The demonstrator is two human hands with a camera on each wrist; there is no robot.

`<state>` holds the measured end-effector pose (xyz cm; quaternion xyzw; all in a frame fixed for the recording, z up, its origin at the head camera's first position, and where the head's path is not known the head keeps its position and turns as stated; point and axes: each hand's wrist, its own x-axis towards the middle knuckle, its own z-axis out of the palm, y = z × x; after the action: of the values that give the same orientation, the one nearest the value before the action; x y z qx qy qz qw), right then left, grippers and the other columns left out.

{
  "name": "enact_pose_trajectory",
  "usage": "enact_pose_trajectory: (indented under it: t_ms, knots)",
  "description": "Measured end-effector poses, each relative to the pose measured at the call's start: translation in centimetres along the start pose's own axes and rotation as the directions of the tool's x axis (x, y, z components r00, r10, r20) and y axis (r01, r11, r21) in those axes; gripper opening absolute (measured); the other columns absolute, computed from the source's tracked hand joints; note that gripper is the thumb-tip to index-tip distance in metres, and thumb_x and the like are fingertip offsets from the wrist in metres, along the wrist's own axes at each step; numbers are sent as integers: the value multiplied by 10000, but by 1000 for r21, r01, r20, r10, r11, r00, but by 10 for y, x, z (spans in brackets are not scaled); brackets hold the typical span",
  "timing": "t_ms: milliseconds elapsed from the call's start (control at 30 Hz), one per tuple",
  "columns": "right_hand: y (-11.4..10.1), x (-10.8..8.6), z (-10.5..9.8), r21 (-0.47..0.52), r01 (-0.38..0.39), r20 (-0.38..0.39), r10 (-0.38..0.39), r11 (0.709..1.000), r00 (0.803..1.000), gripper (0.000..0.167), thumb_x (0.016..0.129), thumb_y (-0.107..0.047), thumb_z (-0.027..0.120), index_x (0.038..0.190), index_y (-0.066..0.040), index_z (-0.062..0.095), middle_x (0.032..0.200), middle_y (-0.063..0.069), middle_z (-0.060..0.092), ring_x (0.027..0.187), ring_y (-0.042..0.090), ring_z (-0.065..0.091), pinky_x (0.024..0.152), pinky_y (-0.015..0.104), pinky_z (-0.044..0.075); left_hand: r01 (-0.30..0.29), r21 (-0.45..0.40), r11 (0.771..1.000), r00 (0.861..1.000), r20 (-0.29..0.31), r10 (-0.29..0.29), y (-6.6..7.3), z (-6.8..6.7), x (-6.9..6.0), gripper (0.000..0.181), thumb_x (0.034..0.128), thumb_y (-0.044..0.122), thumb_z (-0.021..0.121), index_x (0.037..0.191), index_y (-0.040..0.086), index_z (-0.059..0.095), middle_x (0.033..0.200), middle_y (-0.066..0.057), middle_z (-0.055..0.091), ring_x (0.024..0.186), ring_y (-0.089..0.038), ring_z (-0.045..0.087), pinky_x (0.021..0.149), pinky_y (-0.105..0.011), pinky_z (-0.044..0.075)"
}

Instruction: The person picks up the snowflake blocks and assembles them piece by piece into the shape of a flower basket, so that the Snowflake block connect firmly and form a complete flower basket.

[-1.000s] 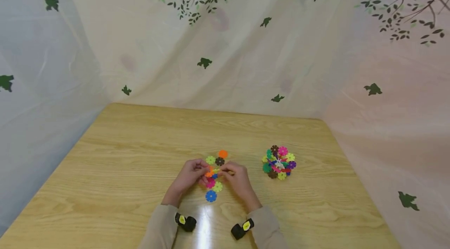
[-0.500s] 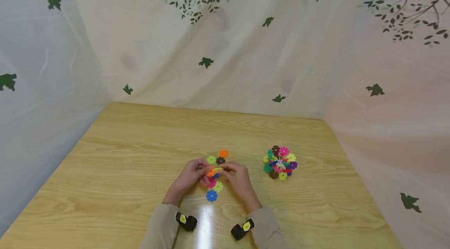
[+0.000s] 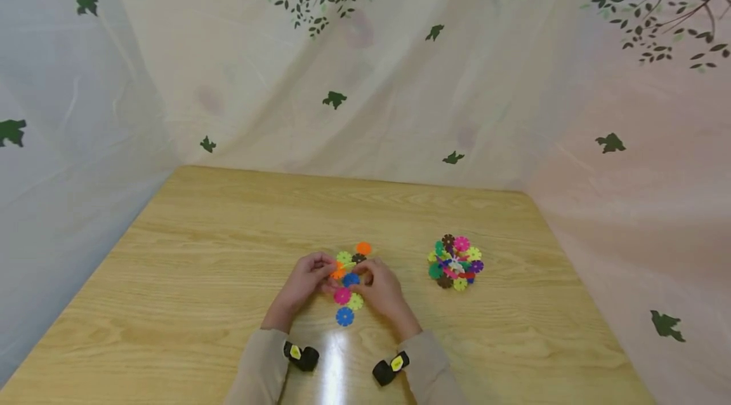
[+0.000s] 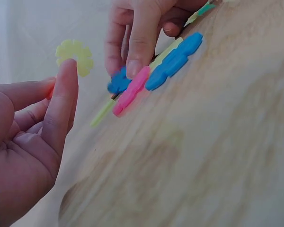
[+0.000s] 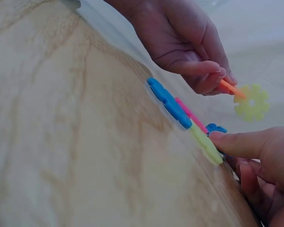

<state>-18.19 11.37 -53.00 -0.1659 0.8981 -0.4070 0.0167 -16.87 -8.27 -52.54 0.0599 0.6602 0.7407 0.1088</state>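
Note:
My left hand (image 3: 307,279) pinches an orange disc (image 5: 233,88) between thumb and fingers, and a yellow notched disc (image 5: 252,102) is joined to its edge. My right hand (image 3: 381,289) pinches a small blue disc (image 4: 119,81) with thumb and fingertips, low over the table. Close by lie a pink disc (image 3: 342,295), a yellow-green disc (image 3: 355,301) and another blue disc (image 3: 345,316). Beyond the hands are a dark brown disc (image 3: 358,258), a second yellow-green disc (image 3: 344,257) and an orange disc (image 3: 363,248).
A ball-shaped cluster of many coloured discs (image 3: 455,263) stands on the wooden table (image 3: 228,227), to the right of my right hand. A pale cloth (image 3: 388,94) printed with leaves and birds hangs behind and beside the table.
My right hand has let go of the yellow disc, which now stays on the orange one in my left hand, and has taken hold of the blue disc. The left hand has shifted slightly.

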Motion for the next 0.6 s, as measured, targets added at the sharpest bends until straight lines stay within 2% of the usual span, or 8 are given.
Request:
enact_pose_trajectory:
  t_ms: [100,233,367,533,600]
  knots:
    - [3,1,-1,203,-61,-19,66,977,998,134,892,-129,690,1006,-78,642,929,79,651,763,104,590,608,192,512,20,8,1000,1000,-10,-20,1,0,1,213,997,26,467,1110,-151,500,795,-7,627,654,-90,660,602,-211,597]
    - [3,2,-2,449,-109,-61,152,887,986,163,922,-74,636,1059,14,633,951,172,665,719,153,679,494,232,557,22,12,1000,1000,-22,-22,1,-1,0,265,995,30,465,1175,-160,509,810,-21,644,641,-90,650,582,-207,590]
    - [2,1,-3,567,-119,-68,191,815,979,229,921,-66,638,1106,70,630,942,189,674,699,150,679,493,257,576,12,-11,1000,999,-34,-13,1,-1,0,332,993,44,471,1263,-148,497,830,-13,645,631,-85,643,587,-204,589]
    - [2,1,-5,661,-171,-13,238,730,971,257,922,-80,640,1107,97,617,845,73,678,675,110,660,503,251,579,1,-41,999,999,-45,-3,-2,-3,2,337,998,45,469,1277,-141,500,863,-3,600,666,-84,653,641,-208,604]
    - [3,2,-5,683,-186,10,246,706,969,262,924,-83,638,1111,99,613,822,26,665,675,101,664,506,240,577,5,-60,998,999,-48,-8,-3,-3,2,334,999,37,461,1273,-148,501,882,2,605,674,-84,656,652,-207,605]
